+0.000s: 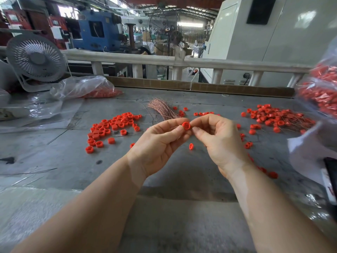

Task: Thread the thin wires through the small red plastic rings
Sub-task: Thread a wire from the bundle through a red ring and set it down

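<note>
My left hand [160,141] pinches a small red plastic ring [186,125] between thumb and fingers, held above the grey table [63,157]. My right hand [217,137] meets it from the right, its thumb and forefinger pinched at the ring's edge; any wire between them is too thin to tell. A bundle of thin copper wires [162,109] lies just behind the hands. A pile of bare red rings [111,126] sits to the left. A pile of rings with wires in them [277,117] sits to the right.
Loose rings [191,146] lie under and around the hands. Clear plastic bags of red rings lie at the back left [87,88] and right edge [322,92]. A white desk fan [36,59] stands far left. A cardboard strip [200,86] borders the table's back.
</note>
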`<state>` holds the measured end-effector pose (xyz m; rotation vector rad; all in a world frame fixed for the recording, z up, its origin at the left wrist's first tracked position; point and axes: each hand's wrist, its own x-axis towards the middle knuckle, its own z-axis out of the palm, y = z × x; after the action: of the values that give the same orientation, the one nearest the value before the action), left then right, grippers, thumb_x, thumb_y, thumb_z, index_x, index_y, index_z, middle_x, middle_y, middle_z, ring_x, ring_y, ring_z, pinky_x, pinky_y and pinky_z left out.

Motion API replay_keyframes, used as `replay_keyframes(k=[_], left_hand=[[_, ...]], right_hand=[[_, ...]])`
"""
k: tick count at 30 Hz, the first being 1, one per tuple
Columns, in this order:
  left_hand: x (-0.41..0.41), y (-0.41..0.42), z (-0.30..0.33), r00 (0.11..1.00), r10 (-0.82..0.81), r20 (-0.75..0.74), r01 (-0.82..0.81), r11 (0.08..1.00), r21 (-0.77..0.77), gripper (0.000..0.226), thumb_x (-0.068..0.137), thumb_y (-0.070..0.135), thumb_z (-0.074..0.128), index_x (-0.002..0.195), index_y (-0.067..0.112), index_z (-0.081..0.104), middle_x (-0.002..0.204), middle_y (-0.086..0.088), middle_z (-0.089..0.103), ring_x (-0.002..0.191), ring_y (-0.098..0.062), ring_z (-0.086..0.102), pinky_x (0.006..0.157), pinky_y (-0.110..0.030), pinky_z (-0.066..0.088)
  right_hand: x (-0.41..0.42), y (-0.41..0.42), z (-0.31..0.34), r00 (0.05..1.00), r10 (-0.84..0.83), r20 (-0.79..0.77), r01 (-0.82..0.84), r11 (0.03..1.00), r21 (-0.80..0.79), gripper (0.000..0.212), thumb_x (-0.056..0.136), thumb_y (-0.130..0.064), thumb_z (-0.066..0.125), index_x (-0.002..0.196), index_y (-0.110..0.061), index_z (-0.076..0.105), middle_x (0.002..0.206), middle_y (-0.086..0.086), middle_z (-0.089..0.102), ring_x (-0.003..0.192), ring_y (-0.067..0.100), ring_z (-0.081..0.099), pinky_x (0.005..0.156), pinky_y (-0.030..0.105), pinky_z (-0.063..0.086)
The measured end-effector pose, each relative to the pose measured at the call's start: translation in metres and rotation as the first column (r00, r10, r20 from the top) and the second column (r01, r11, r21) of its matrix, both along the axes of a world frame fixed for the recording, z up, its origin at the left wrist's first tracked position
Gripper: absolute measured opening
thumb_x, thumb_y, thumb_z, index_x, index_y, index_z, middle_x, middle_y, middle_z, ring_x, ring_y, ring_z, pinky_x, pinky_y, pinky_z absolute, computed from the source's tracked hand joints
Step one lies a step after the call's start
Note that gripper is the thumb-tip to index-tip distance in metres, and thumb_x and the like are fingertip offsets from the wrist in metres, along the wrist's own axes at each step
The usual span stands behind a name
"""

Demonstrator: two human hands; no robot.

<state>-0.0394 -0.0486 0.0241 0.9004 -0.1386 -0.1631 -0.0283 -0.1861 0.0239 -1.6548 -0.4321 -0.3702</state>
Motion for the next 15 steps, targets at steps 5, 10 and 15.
replay_keyframes(k=[5, 10, 15], left_hand=[[-0.0008, 0.0006, 0.0003, 1.000, 0.015, -0.011, -0.015, 1.000, -0.003, 0.022, 0.068, 0.001, 0.057, 0.089, 0.002, 0.064, 0.074, -0.006, 0.071, 0.066, -0.010, 0.068, 0.064, -0.016, 0.055], [-0.0010, 0.0003, 0.0006, 0.999, 0.025, -0.025, -0.025, 1.000, -0.004, 0.023, 0.066, 0.001, 0.058, 0.088, 0.002, 0.065, 0.075, -0.008, 0.071, 0.067, -0.011, 0.069, 0.066, -0.018, 0.056], [-0.0010, 0.0007, 0.0018, 0.999, 0.024, -0.048, -0.025, 1.000, -0.015, 0.018, 0.076, -0.003, 0.054, 0.089, 0.001, 0.066, 0.076, -0.009, 0.071, 0.068, -0.012, 0.069, 0.064, -0.017, 0.056]], right_hand=[[-0.0002, 0.0000, 0.0002, 1.000, -0.011, 0.021, 0.012, 0.999, -0.040, 0.029, 0.084, 0.003, 0.061, 0.072, -0.023, 0.067, 0.066, -0.009, 0.066, 0.061, -0.004, 0.058, 0.050, 0.008, 0.043], [-0.0008, 0.0003, 0.0002, 1.000, -0.020, 0.010, 0.021, 0.999, -0.028, 0.027, 0.083, 0.001, 0.063, 0.073, -0.024, 0.067, 0.066, -0.007, 0.067, 0.061, 0.001, 0.059, 0.050, 0.010, 0.045], [-0.0013, 0.0003, 0.0003, 1.000, -0.014, -0.019, 0.015, 1.000, 0.004, 0.025, 0.082, 0.000, 0.065, 0.071, -0.023, 0.066, 0.062, -0.009, 0.067, 0.057, 0.001, 0.057, 0.046, 0.011, 0.042]])
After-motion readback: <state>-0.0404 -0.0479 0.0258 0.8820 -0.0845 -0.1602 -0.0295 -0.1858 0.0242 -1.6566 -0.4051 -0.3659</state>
